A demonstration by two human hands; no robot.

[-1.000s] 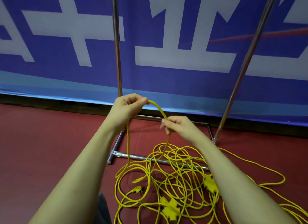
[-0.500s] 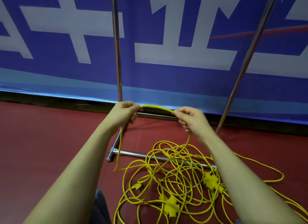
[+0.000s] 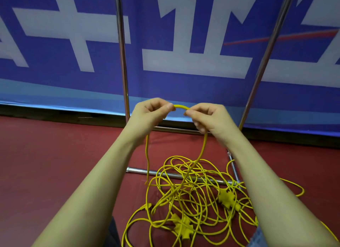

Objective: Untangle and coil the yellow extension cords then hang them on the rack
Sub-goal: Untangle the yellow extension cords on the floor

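The yellow cord [image 3: 181, 107], pinched between the left hand [image 3: 150, 113] and right hand [image 3: 207, 118], may knot tighter if lifted, since it trails into the tangled pile [image 3: 191, 195].

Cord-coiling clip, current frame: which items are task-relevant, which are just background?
In the job:
- left hand and right hand, both pinching a short arc of yellow cord
- tangled cord pile with socket blocks on the floor
- metal rack

Just there:
- blue and white banner
- red floor
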